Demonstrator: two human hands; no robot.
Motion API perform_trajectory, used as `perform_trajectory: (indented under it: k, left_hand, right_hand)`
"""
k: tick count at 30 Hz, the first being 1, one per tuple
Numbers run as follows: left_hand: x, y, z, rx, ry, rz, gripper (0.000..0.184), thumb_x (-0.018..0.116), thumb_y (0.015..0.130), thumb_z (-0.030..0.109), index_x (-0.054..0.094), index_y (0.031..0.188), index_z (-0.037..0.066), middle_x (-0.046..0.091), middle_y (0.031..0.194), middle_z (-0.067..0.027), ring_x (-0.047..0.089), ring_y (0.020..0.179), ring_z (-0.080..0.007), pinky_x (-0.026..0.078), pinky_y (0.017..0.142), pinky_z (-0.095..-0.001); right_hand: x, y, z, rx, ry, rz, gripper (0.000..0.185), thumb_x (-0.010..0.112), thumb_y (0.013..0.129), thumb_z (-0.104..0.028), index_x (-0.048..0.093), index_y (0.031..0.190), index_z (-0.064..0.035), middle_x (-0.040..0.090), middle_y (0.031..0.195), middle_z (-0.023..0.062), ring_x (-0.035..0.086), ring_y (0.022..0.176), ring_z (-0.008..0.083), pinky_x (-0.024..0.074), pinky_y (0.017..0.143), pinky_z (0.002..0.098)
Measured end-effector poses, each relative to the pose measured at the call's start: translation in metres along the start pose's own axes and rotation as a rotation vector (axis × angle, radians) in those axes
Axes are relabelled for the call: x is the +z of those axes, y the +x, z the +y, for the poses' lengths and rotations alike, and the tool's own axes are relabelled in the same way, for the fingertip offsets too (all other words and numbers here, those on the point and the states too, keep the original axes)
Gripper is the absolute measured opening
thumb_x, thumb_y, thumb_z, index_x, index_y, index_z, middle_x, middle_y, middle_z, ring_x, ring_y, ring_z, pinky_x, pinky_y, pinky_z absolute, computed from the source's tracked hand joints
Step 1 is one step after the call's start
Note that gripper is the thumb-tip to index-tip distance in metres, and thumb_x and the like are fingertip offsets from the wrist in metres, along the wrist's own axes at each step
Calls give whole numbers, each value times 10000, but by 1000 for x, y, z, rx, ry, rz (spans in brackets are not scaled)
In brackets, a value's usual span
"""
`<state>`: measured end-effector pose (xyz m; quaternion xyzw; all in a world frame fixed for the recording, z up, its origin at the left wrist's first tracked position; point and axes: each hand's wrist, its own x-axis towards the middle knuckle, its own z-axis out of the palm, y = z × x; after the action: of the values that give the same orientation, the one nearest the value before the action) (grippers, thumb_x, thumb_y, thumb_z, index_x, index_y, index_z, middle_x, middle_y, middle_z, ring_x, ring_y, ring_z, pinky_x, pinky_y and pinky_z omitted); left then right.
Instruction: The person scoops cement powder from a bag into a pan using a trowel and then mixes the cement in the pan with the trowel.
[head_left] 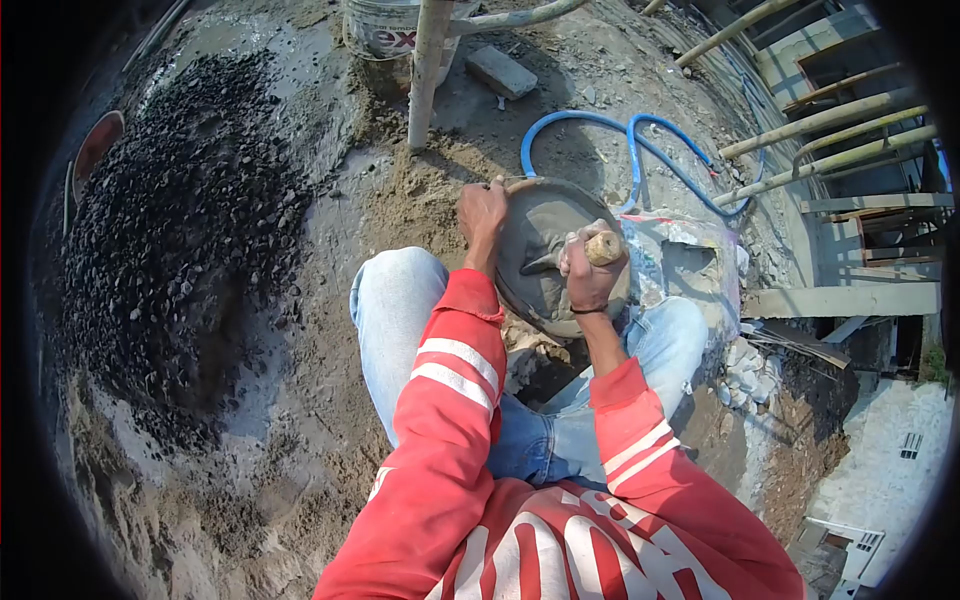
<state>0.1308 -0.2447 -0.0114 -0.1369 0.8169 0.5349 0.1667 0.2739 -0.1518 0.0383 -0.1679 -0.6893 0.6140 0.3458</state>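
Note:
A round pan [512,285] of wet grey mortar [553,222] sits in front of me, between my knees. My left hand [483,213] is closed on the pan's left rim. In my right hand [590,268] is a trowel, gripped by its pale wooden handle [604,248], whose end points up towards me. The trowel's blade is mostly hidden by the hand and the mortar; a dark pointed part shows in the mix, left of the fingers.
Dark gravel [190,230] is heaped at the left. A wooden post [427,80] rises beyond the pan, beside a white bucket [385,35] and a concrete block [502,72]. A blue hose [635,150] curls at the right, near a pale bag [725,240] and timber poles [820,120].

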Motion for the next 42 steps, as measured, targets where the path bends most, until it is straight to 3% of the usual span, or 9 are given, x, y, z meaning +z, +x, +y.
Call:
perform_trajectory:
  k: [4, 7, 10, 13, 19, 25, 30, 35, 42]
  left_hand:
    - [2, 1, -2, 22, -27, -4, 455, 621, 851, 406, 700, 905, -39, 662, 978, -286, 635, 953, -440, 486, 823, -492]
    - [-2, -3, 0, 56, 47, 27, 468, 618, 854, 409, 694, 892, -52, 660, 964, -295, 636, 941, -446, 486, 813, -498]
    - [5, -4, -5, 45, 31, 24, 471, 613, 861, 414, 694, 891, -50, 662, 958, -294, 636, 931, -450, 487, 806, -501]
    - [7, -6, -2, 41, 15, 27, 473, 611, 866, 420, 696, 905, -44, 664, 971, -287, 640, 939, -439, 488, 813, -502]
    - [-5, -12, 10, -44, 75, 27, 492, 605, 855, 460, 701, 983, -6, 667, 1031, -260, 635, 982, -426, 488, 843, -499]
    - [5, -4, 1, -4, 27, 44, 487, 609, 855, 436, 695, 915, -39, 665, 962, -284, 640, 945, -439, 490, 813, -503]
    - [-1, -9, 2, 45, 41, 88, 469, 622, 850, 416, 688, 879, -48, 659, 928, -298, 640, 912, -450, 487, 792, -514]
    - [0, -3, 1, 23, -2, 73, 442, 625, 850, 389, 687, 853, -48, 660, 927, -294, 635, 909, -457, 487, 788, -510]
    - [4, 4, -3, 43, 0, 75, 443, 634, 835, 398, 695, 838, -41, 663, 905, -292, 641, 889, -449, 482, 781, -504]
  right_hand:
    - [3, 7, -13, 38, -182, -67, 114, 628, 771, -4, 536, 713, -40, 537, 631, 1, 533, 580, 89, 432, 525, 256]
    - [4, 10, -96, 72, 157, 74, 161, 566, 803, 56, 500, 691, -39, 530, 632, 18, 481, 516, 88, 371, 440, 238]
    - [-19, -10, -78, -24, 213, 123, 145, 609, 792, 19, 513, 704, -44, 529, 649, 7, 489, 542, 93, 397, 486, 255]
    - [-26, -28, -13, 72, -311, 5, 124, 658, 755, -47, 538, 726, -58, 528, 660, -13, 511, 621, 95, 425, 601, 281]
    - [-1, 41, -111, -10, 151, 144, 100, 599, 798, 6, 520, 751, -32, 512, 605, 23, 465, 469, 91, 375, 430, 260]
    - [24, 99, -67, -166, 290, 68, 101, 604, 802, -1, 523, 762, -45, 510, 582, 29, 471, 451, 89, 359, 401, 241]
    - [36, 104, 56, 37, 82, 6, 97, 649, 748, -52, 561, 707, -58, 545, 575, 12, 495, 435, 95, 383, 395, 251]
    - [49, 99, 48, 520, -440, -95, 98, 618, 750, -61, 566, 669, -45, 527, 553, 23, 487, 393, 114, 365, 347, 275]
    - [43, 110, -5, 590, -382, -226, 90, 614, 745, -58, 553, 696, -14, 525, 552, 41, 497, 390, 127, 390, 353, 292]
